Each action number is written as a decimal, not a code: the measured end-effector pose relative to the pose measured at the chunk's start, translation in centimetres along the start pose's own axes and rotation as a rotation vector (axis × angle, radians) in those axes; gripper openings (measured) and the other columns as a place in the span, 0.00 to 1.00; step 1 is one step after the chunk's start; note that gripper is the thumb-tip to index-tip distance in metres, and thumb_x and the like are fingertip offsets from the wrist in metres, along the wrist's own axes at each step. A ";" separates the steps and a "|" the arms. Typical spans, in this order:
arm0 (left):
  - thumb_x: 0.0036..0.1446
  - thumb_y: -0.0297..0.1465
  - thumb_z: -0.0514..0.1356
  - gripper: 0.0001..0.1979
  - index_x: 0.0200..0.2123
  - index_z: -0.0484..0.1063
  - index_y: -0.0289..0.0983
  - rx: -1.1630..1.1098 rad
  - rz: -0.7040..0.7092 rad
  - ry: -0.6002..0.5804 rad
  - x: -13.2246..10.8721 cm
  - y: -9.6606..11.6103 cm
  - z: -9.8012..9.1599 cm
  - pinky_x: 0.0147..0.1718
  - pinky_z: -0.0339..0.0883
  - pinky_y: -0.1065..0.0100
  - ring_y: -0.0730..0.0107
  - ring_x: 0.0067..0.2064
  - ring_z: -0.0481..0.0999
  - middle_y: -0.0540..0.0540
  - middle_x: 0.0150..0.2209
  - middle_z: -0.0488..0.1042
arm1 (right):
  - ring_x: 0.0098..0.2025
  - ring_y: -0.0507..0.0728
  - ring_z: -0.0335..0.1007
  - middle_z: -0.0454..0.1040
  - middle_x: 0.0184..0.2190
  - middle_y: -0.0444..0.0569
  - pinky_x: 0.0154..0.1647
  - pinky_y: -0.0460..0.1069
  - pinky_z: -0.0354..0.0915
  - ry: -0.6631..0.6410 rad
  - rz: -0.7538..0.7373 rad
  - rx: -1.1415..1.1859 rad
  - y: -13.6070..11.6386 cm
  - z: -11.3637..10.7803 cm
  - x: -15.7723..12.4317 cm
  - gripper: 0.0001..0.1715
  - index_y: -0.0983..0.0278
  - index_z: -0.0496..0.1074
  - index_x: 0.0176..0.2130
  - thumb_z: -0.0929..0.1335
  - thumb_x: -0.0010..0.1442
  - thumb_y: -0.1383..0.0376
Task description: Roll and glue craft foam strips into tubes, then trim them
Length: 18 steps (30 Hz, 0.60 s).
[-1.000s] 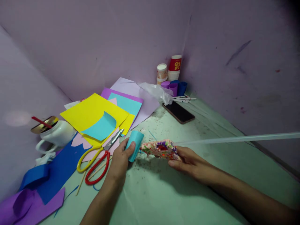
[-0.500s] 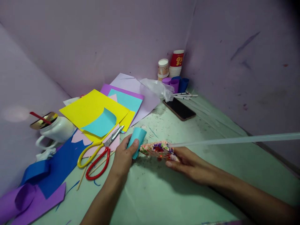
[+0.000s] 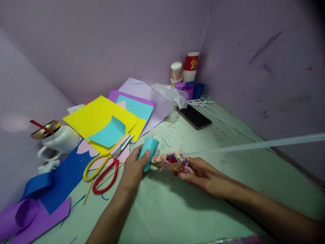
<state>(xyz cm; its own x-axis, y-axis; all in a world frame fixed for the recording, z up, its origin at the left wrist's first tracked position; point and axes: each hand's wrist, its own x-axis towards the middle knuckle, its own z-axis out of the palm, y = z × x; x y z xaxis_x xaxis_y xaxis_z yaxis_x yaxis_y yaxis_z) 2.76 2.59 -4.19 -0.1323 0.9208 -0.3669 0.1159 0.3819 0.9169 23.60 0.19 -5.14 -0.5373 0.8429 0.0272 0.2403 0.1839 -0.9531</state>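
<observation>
In the head view my left hand grips a small tube of light blue craft sheet, its thumb pressed along the near side. My right hand is wrapped around a hot glue gun with a floral-patterned body and a small lit orange light. The gun's nozzle points left and meets the tube's right edge; whether it touches is hard to tell. A long translucent glue stick runs out of the gun's back toward the right. Scissors with one yellow and one red handle lie left of my left hand.
Yellow sheets and other coloured sheets overlap behind the scissors. A phone, a plastic bag, thin white sticks and paper cups are farther back. At left are a white mug, a blue sheet and purple sheets.
Both hands keep their grip, with the nozzle still at the tube. The glue stick's far end has risen slightly. The whole view has shifted a little.
</observation>
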 end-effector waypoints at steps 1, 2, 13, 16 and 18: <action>0.42 0.46 0.63 0.31 0.49 0.70 0.37 -0.003 -0.002 0.004 0.0 0.0 0.0 0.34 0.68 0.62 0.54 0.43 0.73 0.40 0.47 0.74 | 0.36 0.57 0.69 0.75 0.34 0.46 0.38 0.49 0.64 0.006 -0.005 0.001 0.0 0.0 0.0 0.14 0.63 0.72 0.44 0.64 0.60 0.61; 0.42 0.46 0.63 0.31 0.49 0.70 0.38 -0.004 -0.006 0.006 0.0 0.0 0.0 0.34 0.68 0.61 0.54 0.42 0.73 0.40 0.46 0.74 | 0.35 0.56 0.69 0.75 0.33 0.46 0.38 0.49 0.64 0.009 -0.011 0.002 0.0 0.0 0.1 0.13 0.63 0.72 0.42 0.64 0.60 0.60; 0.42 0.45 0.63 0.32 0.49 0.70 0.35 0.024 0.015 0.015 -0.5 0.6 0.0 0.34 0.66 0.64 0.57 0.40 0.73 0.40 0.43 0.75 | 0.35 0.56 0.69 0.76 0.36 0.47 0.36 0.49 0.64 0.018 -0.007 -0.004 0.7 0.0 -0.1 0.19 0.62 0.69 0.51 0.64 0.61 0.60; 0.40 0.47 0.64 0.32 0.47 0.72 0.35 0.024 0.041 0.031 -0.2 0.3 0.0 0.34 0.65 0.65 0.57 0.40 0.73 0.41 0.42 0.76 | 0.35 0.56 0.69 0.76 0.37 0.47 0.36 0.49 0.64 0.047 -0.010 -0.026 0.7 0.0 0.0 0.19 0.62 0.70 0.51 0.64 0.60 0.60; 0.40 0.48 0.64 0.32 0.47 0.72 0.35 0.027 0.044 0.033 -0.1 0.1 0.0 0.32 0.64 0.65 0.58 0.38 0.73 0.42 0.40 0.77 | 0.37 0.56 0.69 0.76 0.38 0.47 0.38 0.49 0.64 0.068 -0.017 -0.029 0.7 0.0 0.0 0.19 0.62 0.70 0.50 0.64 0.60 0.60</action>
<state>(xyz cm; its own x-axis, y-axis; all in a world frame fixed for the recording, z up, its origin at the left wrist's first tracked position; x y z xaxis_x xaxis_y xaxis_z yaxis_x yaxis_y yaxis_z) 2.77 2.54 -4.09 -0.1585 0.9340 -0.3202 0.1491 0.3432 0.9273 23.80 0.32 -5.77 -0.4861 0.8715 0.0649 0.2553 0.2126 -0.9432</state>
